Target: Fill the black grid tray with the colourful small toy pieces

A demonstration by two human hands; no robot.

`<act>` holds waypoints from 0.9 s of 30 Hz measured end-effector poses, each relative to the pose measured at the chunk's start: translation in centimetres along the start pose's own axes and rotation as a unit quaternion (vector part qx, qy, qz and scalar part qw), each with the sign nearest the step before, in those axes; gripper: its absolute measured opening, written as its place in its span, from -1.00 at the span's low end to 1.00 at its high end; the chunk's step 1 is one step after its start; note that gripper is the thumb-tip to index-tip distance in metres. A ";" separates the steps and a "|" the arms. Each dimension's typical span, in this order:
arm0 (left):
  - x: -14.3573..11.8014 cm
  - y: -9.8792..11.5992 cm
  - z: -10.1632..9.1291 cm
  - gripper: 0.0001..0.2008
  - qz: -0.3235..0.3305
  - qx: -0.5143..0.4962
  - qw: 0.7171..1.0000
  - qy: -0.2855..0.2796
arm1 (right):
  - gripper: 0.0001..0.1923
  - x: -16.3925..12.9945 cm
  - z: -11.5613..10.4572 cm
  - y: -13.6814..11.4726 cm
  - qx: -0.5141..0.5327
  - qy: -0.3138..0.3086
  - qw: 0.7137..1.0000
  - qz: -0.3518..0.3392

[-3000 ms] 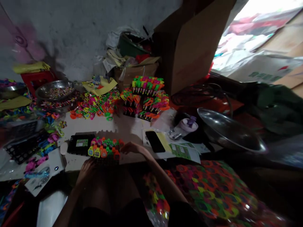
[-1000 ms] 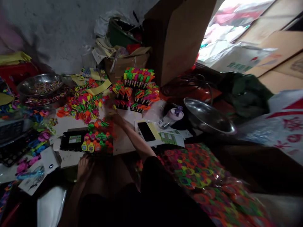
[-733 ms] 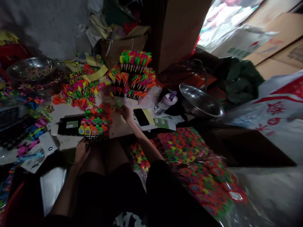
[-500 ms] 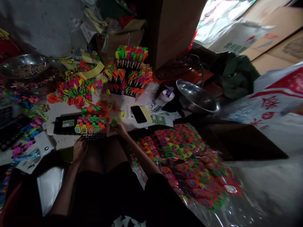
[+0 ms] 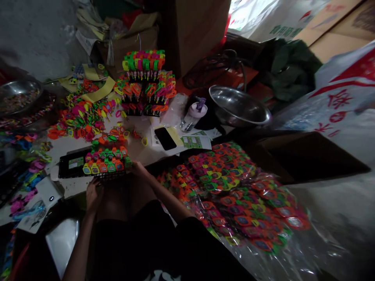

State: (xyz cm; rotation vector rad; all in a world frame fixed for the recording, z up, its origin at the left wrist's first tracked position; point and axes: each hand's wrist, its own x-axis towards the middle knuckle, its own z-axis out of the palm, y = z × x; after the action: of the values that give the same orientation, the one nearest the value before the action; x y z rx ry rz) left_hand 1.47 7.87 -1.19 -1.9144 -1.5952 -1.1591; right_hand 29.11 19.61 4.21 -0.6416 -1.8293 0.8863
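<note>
- Dim and crowded, a low white tabletop sits before a grey wall, with cardboard boxes behind it and bright plastic toys spread all over it.
- Nearest the camera, the person's left hand rests at the near edge of a black plastic grid tray, fingers curled at its rim; whether they grip it I cannot tell.
- At that tray's right corner is the right hand, its fingertips touching the end of the rows of small neon toy watches that stand in the tray; the picture is too dark to show whether it pinches one.
- Just right of the arms, a large clear plastic bag of packed neon toy watches slopes off below the tabletop edge.
- Left of the tray lies a small white box, with loose pink and blue pieces beside it.
- Beyond the tray, a black smartphone lies on white papers, close to a white bottle with a purple cap.
- Right of the bottle stands a tilted shiny steel bowl.
- Farther back, a loose heap of neon toy parts lies left of stacked black trays filled with neon toys.
- At the far left a second steel bowl holds small coloured bits.
</note>
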 end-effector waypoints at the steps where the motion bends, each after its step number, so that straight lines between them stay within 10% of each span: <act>1: 0.0 0.0 0.0 -0.65 -0.003 0.001 1.000 -0.001 | -0.68 -0.1 0.0 -0.3 -0.002 -0.006 1.000 -0.001; 27: -0.3 -0.8 -0.1 -0.67 0.000 -0.002 1.000 -0.011 | -0.69 1.7 -0.5 -2.5 0.024 -0.071 0.995 0.072</act>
State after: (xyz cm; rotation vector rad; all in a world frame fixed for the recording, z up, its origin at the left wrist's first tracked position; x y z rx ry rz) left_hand 0.68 7.87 -1.56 -1.9367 -1.6049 -1.1449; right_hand 28.80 19.56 7.24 -0.7018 -1.8999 1.0919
